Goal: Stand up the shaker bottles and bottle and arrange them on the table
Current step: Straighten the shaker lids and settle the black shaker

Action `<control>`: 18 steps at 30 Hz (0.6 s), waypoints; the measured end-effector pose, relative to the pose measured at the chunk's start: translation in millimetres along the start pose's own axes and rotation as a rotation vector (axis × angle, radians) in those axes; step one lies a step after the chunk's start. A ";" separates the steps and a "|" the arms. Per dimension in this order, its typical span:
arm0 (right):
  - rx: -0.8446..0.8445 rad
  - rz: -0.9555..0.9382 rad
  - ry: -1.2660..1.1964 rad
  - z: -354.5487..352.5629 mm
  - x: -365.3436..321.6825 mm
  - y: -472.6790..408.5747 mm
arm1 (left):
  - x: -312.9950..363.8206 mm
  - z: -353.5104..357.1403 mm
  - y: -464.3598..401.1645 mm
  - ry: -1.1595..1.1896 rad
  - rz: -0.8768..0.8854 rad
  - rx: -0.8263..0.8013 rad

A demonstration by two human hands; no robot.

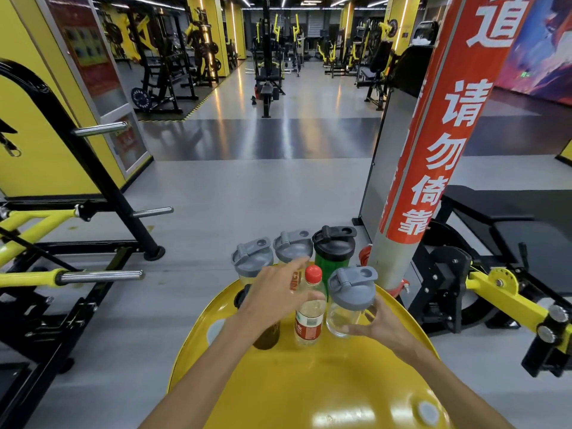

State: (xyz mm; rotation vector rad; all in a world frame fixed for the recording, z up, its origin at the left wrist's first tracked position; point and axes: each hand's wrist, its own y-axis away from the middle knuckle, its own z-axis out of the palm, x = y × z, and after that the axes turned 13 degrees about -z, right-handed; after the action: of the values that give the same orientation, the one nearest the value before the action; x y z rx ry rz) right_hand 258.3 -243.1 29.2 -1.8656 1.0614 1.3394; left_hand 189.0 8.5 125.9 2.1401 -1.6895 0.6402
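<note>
Several bottles stand upright at the far end of a round yellow table (325, 382). At the back are two grey-lidded shakers (251, 258) (292, 246) and a green shaker with a black lid (334, 253). In front stand a red-capped bottle (309, 314), a clear grey-lidded shaker (351, 294) and a dark amber shaker (266, 337). My left hand (278, 297) hovers over the dark shaker with fingers spread, hiding most of it. My right hand (376, 328) cups the lower part of the clear shaker.
A thick pole with a red banner (433, 144) rises just behind the table on the right. Black and yellow gym machines (77, 243) (495, 274) flank the table. Grey floor (247, 187) stretches ahead toward more equipment.
</note>
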 end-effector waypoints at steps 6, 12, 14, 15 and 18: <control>0.109 -0.141 -0.050 -38.0 -57.0 22.8 | -78.1 -41.1 22.2 0.164 -0.134 0.019; 0.251 -0.210 0.108 -42.8 -98.6 -40.1 | -115.0 -17.5 17.9 0.322 -0.194 -0.255; 0.180 -0.183 0.183 -39.7 -103.6 -66.5 | -113.6 -6.6 15.9 0.351 -0.169 -0.252; 0.132 -0.167 0.219 -38.4 -105.0 -77.5 | -111.9 -3.4 15.8 0.373 -0.158 -0.232; 0.005 -0.138 0.323 -36.5 -107.8 -103.0 | -107.1 -0.2 18.8 0.402 -0.138 -0.153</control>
State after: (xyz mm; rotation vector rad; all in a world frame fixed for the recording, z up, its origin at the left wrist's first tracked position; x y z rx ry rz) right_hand 346.3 -194.0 144.9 -2.1576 1.0664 0.9780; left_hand 150.2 91.8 67.9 1.8514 -1.3200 0.8079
